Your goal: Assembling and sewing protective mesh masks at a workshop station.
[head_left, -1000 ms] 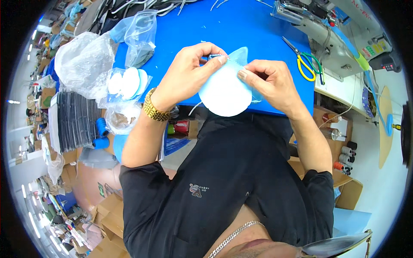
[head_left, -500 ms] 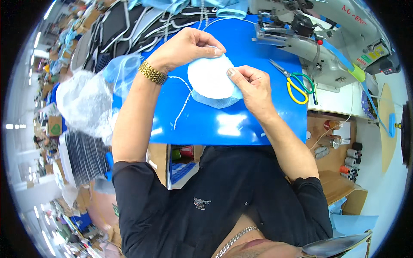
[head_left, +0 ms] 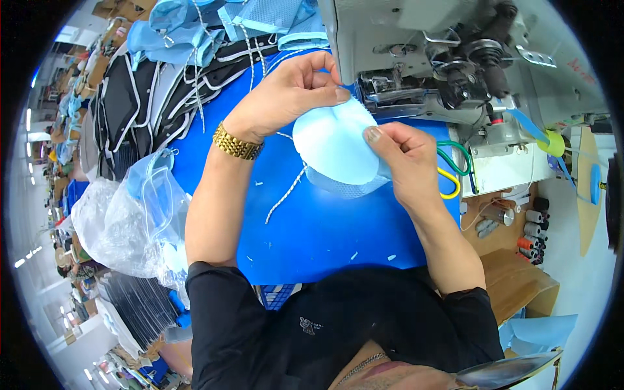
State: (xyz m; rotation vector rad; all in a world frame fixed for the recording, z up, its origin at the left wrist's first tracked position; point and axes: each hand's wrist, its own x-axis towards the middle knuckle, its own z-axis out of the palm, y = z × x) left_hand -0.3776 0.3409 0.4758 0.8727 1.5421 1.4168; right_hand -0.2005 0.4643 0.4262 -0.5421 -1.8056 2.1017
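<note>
Nearer the grey metal sewing machine (head_left: 361,39), left fingers (head_left: 328,97) and right fingers (head_left: 376,136) pinch a round white disc (head_left: 330,144), already layered on light-blue mesh (head_left: 344,188); I make out no seam.

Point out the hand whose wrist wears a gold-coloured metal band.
The left hand, pinching the pale blue-white round piece near its top; the right hand has a bare wrist.

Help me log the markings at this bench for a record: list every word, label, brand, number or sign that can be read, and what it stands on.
Wording is not copied out here.
Grey machine: red lettering, blurred at the right.
Black shirt: small pale print on the chest, too small to read surely.
Pale round piece: no print shows.
Background: nothing readable.
</note>
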